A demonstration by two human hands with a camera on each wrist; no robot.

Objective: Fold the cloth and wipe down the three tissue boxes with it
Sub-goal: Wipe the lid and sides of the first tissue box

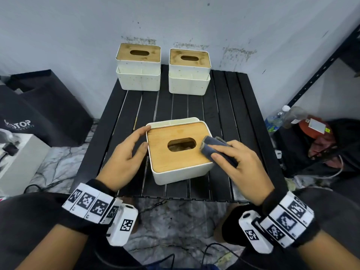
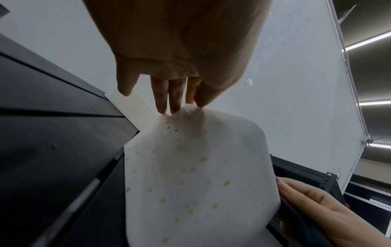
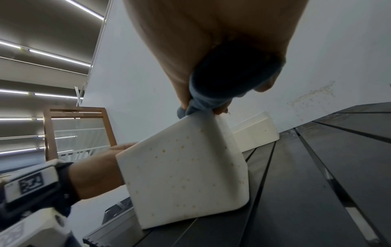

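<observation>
**Wiping the near box's lid**

Cloth (image 1: 216,151) sits on the right end of the wooden lid (image 1: 175,158) of the near tissue box (image 1: 179,172), folded into a thick dark blue-grey pad and pinned there by the right hand (image 1: 239,168), whose fingers and thumb curl round it. From the right wrist view the bundle is bunched deep in the grip, just over the box's upper edge. The lid's long axis runs left to right across the person, and the oval slot (image 1: 181,144) lies just left of the cloth, so the unwiped stretch appears to extend leftward, towards the other hand.

The left hand (image 1: 126,154) braces the box's left side, fingers spread and fairly straight, tips on the far-left corner and thumb against the wall; it pinches nothing. The right hand is plainly the one placed to sweep.

The near box stands in the middle of the black slatted table (image 1: 224,106), white-walled and flecked with small yellowish spots. Two matching boxes, the left one (image 1: 138,75) and the right one (image 1: 189,78), stand side by side at the table's far edge by the wall, well apart from both hands.
</observation>
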